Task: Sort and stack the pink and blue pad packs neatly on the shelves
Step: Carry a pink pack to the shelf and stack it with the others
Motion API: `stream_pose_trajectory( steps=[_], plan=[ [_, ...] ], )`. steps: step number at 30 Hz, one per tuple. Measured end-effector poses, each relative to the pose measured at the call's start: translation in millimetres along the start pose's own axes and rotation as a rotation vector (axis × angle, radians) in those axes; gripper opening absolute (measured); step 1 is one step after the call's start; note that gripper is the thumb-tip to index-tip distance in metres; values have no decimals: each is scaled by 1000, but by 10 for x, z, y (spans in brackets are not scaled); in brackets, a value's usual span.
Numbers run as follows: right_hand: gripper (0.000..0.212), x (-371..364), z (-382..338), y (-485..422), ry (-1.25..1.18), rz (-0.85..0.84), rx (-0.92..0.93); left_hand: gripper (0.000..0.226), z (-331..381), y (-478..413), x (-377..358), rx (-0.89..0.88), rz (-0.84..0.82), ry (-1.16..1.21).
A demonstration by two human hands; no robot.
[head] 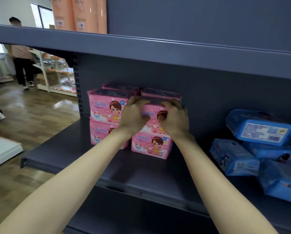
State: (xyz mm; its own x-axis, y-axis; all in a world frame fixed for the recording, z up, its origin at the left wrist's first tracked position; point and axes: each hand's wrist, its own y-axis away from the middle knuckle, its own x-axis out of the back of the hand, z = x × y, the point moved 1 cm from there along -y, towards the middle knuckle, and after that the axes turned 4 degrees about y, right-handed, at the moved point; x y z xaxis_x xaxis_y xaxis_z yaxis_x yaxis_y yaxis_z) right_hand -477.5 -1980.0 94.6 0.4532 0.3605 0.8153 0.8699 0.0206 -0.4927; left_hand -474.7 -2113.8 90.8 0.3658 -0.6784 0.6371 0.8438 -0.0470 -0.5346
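Note:
Pink pad packs stand in two stacks at the back left of a dark grey shelf (94, 159). The left stack (104, 115) is two packs high, with more pink packs behind it. On the right stack a pink pack (154, 119) sits on top of a lower pink pack (151, 146). My left hand (134, 115) grips the top pack's left end and my right hand (175, 119) grips its right end, fingers curled over its upper edge. Several blue pad packs (259, 127) lie in a loose heap at the right of the same shelf.
A second grey shelf (158, 49) hangs close above the stacks, with orange packages (78, 14) on it. A perforated upright (78, 92) marks the shelf's left end. Beyond it are a wooden floor, white racks and a person standing.

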Motion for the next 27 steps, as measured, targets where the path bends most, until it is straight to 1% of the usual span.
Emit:
stream_pose_trajectory(
  steps=[4, 7, 19, 27],
  plan=[
    [58, -7, 9, -8, 36, -57, 14, 57, -34, -40, -23, -12, -33, -23],
    [65, -17, 19, -30, 44, -77, 24, 63, -56, -60, -49, -28, -68, -62],
    [64, -148, 24, -89, 58, -25, 10, 67, -125, -111, -124, -83, -65, -137],
    [64, -121, -25, -39, 83, -14, -34, 67, -132, -136, -154, -169, -15, -206]
  ],
)
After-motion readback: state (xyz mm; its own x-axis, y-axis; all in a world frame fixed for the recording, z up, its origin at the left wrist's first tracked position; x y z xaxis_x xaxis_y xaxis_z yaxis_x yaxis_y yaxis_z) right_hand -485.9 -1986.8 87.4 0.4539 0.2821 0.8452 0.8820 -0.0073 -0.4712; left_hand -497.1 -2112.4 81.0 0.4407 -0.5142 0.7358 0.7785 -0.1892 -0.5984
